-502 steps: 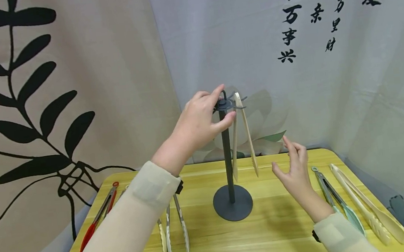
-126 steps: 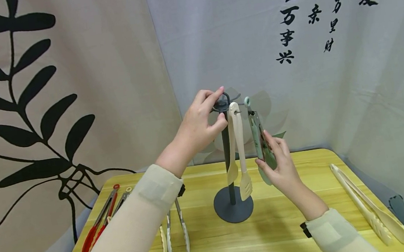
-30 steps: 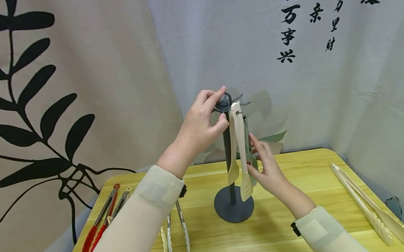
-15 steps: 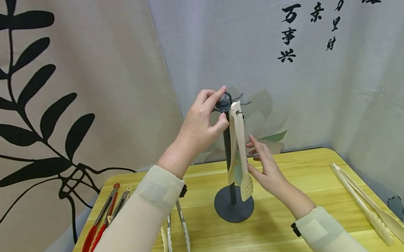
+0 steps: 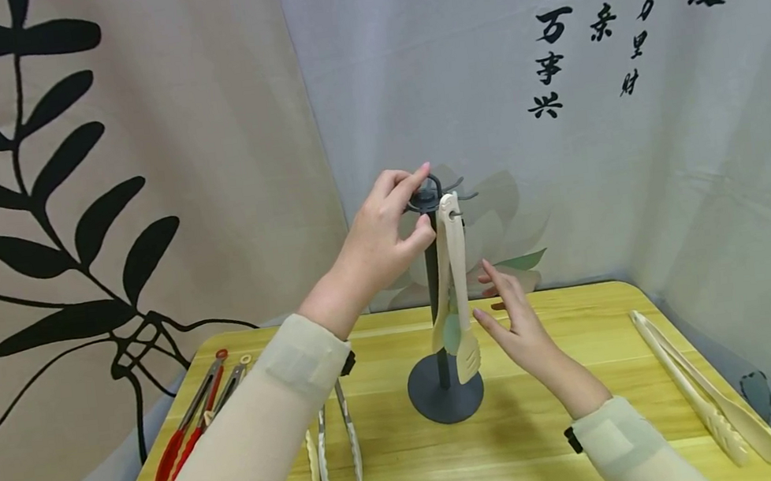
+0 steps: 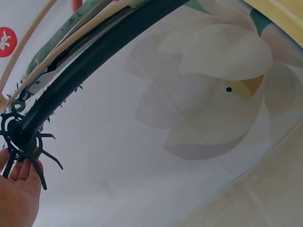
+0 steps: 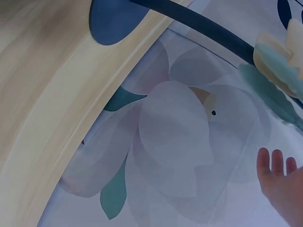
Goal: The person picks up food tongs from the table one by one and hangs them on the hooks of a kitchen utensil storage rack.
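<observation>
My left hand (image 5: 377,229) grips the hooked top of a dark utensil stand (image 5: 445,388) on the table. Its fingers curl around the hub in the left wrist view. Beige tongs (image 5: 458,264) hang from a front hook, arms pointing down. Behind them hang green tongs (image 5: 451,334), mostly hidden in the head view. In the left wrist view the green tongs (image 6: 54,42) show their ring (image 6: 18,105) up at the hooks. My right hand (image 5: 524,332) is just right of the hanging tongs, fingers extended and holding nothing. The right wrist view shows that hand (image 7: 284,189) apart from the tongs.
Another pair of beige tongs (image 5: 695,388) lies at the table's right edge. Red-tipped tongs (image 5: 170,455) lie at the left. Tongs with pale tips (image 5: 353,446) lie partly under the left forearm. A printed curtain (image 5: 237,130) stands behind the table (image 5: 559,451).
The green tongs, held by my right hand earlier, now hang on the stand behind the beige pair. My right hand has let go and drawn slightly right. The left hand stays put.
</observation>
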{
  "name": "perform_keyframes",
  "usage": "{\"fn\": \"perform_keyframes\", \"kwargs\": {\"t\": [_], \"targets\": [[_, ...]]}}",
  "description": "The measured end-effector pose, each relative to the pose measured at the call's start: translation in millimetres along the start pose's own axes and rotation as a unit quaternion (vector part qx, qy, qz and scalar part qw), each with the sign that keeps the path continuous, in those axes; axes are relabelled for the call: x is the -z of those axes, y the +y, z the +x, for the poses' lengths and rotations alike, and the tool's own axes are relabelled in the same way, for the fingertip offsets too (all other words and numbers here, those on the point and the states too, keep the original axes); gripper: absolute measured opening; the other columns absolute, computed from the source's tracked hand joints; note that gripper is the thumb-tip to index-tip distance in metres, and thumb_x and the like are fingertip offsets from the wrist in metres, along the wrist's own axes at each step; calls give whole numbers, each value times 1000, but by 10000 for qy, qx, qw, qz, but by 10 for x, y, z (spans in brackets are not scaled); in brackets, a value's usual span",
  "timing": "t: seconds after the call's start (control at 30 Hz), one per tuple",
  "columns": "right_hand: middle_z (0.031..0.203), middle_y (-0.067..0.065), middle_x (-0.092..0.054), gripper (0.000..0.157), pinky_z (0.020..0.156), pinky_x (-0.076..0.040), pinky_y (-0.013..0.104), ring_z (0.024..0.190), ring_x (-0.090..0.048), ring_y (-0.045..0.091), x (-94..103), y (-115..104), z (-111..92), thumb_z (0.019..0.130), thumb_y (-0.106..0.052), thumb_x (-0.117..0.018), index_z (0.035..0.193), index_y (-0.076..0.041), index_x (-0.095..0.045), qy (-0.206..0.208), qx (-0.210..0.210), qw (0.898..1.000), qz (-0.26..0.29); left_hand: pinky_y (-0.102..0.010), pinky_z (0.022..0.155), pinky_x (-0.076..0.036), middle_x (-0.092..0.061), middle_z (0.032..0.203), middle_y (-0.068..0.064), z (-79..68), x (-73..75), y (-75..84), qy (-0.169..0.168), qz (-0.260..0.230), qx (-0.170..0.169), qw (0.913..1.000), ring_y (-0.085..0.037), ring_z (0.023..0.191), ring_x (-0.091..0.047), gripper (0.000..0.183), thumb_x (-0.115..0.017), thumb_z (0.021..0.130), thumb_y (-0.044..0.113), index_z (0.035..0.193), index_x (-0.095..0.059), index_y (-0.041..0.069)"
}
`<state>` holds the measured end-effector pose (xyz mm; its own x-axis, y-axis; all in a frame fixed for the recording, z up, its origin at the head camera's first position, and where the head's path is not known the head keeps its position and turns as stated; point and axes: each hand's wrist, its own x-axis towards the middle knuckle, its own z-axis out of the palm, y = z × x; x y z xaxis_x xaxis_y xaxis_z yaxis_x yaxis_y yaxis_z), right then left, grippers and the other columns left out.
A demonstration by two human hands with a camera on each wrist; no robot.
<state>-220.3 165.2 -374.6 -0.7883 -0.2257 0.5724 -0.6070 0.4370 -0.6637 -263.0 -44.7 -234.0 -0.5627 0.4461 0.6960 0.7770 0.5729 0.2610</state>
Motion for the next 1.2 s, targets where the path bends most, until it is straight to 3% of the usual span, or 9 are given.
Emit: {"fn": "perform_keyframes", "kwargs": {"t": [0.17,0.33,0.57,0.73,0.97,1.07,1.2], "targets": [[134,24,-38,69,89,-41,36,110,-45,30,41,29,-40,91,1,-56,150,-5,-22,57,-42,10000,-68,-32,87,-45,-48,122,-6,-5,12,-2,-31,30,2,10000,-14,102,-50,58,-48,89,21,145,-38,13],[133,24,-39,69,85,-39,22,107,-45,31,101,168,-104,90,3,-57,150,-4,-23,185,9,9994,-281,-32,91,-44,-47,130,-5,-15,54,-8,-273,222,115,9993,-15,106,-50,58,-44,92,22,148,-33,17],[135,17,-38,74,84,-38,21,107,-44,25,191,624,-226,91,0,-58,152,-16,-19,259,-78,9982,-536,-35,96,-40,-45,131,-5,-21,105,-12,-481,612,193,9968,-20,117,-42,58,-39,92,20,149,-30,20],[135,17,-38,76,84,-40,22,107,-44,21,312,767,-326,91,-4,-58,153,-23,-18,274,-175,9967,-750,-34,88,-38,-40,127,-5,-14,98,1,-447,518,248,9973,-18,108,-39,57,-38,91,18,148,-33,20],[134,12,-40,76,82,-38,17,105,-40,4,480,880,-448,91,-3,-59,152,-25,-19,470,-371,9937,-950,-33,89,-41,-38,125,-5,6,84,64,-452,600,386,9964,-17,106,-40,59,-45,94,43,147,-35,18],[132,13,-41,76,82,-37,14,105,-40,4,536,902,-487,91,-3,-59,152,-25,-19,515,-425,9929,-984,-32,91,-43,-38,127,-5,17,68,102,-361,617,511,9961,-17,107,-40,70,-53,89,54,146,-37,16],[132,14,-41,75,81,-36,13,104,-41,9,585,933,-523,91,-4,-58,152,-25,-19,549,-476,9918,-1047,-30,89,-44,-39,125,-6,22,51,147,-232,744,621,9950,-17,105,-41,77,-59,84,57,144,-40,13]]}}
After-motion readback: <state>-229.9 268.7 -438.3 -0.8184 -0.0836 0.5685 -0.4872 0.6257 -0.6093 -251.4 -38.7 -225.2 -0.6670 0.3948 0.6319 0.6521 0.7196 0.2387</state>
